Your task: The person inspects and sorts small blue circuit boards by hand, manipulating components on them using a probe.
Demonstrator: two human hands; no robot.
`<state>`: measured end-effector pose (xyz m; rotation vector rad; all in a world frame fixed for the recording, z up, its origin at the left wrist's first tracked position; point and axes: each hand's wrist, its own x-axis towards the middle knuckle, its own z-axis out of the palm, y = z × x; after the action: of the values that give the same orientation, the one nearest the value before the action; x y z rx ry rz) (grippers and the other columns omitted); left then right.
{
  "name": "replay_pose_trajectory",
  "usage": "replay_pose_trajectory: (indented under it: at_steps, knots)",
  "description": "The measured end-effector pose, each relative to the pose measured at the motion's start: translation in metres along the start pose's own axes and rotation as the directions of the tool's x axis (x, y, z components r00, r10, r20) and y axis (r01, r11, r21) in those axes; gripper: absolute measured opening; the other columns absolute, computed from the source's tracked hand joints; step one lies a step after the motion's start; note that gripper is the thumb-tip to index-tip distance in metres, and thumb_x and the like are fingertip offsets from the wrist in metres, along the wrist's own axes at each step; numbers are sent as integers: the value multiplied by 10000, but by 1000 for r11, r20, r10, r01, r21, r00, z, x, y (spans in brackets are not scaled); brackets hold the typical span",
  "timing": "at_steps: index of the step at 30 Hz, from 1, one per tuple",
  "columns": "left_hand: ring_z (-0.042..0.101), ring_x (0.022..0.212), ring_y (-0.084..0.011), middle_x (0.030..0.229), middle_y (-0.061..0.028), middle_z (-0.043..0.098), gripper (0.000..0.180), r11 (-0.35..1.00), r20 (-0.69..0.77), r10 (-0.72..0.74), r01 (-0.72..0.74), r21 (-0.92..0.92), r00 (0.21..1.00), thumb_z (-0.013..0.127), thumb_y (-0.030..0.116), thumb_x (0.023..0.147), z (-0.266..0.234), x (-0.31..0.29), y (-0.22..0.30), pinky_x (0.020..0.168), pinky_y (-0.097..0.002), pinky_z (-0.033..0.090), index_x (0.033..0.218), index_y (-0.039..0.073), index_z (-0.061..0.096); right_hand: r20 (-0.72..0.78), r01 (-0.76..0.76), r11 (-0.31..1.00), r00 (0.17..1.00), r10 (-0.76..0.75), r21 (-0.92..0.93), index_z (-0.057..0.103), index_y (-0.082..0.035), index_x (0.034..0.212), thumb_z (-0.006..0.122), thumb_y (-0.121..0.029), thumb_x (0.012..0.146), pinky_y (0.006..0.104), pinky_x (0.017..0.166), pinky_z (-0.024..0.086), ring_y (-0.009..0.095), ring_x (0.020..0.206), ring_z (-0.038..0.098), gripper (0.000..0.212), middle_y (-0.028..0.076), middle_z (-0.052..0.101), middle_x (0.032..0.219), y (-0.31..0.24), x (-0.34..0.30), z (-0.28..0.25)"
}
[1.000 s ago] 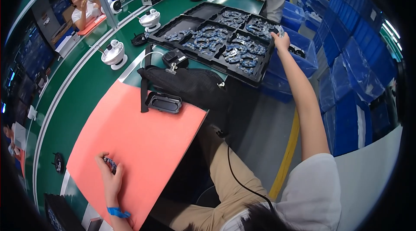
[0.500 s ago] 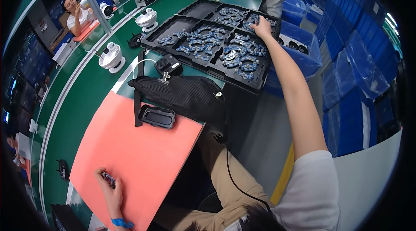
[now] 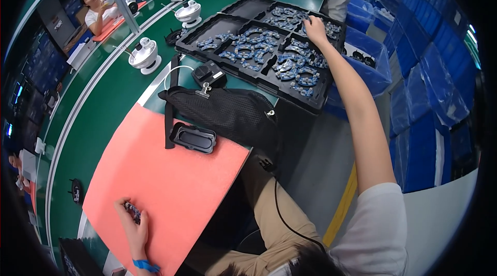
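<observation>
My left hand [image 3: 135, 227] rests over the pink mat [image 3: 171, 172], its fingers curled round a small blue circuit board [image 3: 133, 212]. My right arm stretches far out to the black compartment tray [image 3: 207, 32]. There my right hand [image 3: 316, 31] is at the far right compartment, fingers bent together at its near-left divider. Whatever those fingertips grip is too small to make out. Curved blue circuit boards [image 3: 297, 71] lie in loose heaps in several compartments of the tray.
A black mesh bag [image 3: 222, 113] and an open black case [image 3: 193, 138] lie at the mat's far edge. White domed devices [image 3: 145, 56] stand on the green conveyor [image 3: 111, 102]. Blue lined bins [image 3: 365, 61] stand right of the tray. Other people sit across and beyond.
My right hand has shifted slightly left over the tray, and its fingers have drawn together. The whole view has swung a little. My left hand keeps its hold on the circuit board.
</observation>
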<state>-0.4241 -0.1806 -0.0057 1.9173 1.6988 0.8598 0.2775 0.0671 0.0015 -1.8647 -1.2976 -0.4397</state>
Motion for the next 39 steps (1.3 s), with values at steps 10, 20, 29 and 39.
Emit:
replay_pose_trajectory:
  at_steps: [10,20,29,39]
  knots:
    - [397,1035,-250,1068,-125,377,500,999,-18,34,-34,7,999,537,9,663,0,2,-2,934,-328,316,1136,-7,373,203,-143,943,976,84,299,631,-43,817,749,-223,680,300,705,494,192,743,648,255,81,673,790,-77,-7,24]
    - [403,1014,-253,1049,-125,376,495,999,-28,28,-28,20,999,542,10,656,-1,2,-2,921,-324,323,1125,-9,385,114,-177,948,982,152,264,642,-63,817,725,-168,682,315,739,501,206,776,651,190,82,673,796,-110,-9,59]
    - [404,995,-251,1028,-126,372,475,999,-14,34,-33,19,999,539,8,656,1,2,-1,919,-320,323,1105,-10,388,-44,-230,924,966,255,306,640,-68,802,662,-229,702,352,732,503,246,775,644,191,89,663,783,-125,-9,71]
    - [404,977,-249,1007,-125,369,467,999,-30,45,-44,33,999,539,29,642,0,4,-3,913,-319,325,1083,-10,390,211,-283,958,940,267,49,710,-85,842,652,-291,685,336,810,489,256,832,650,266,126,679,846,-117,2,74]
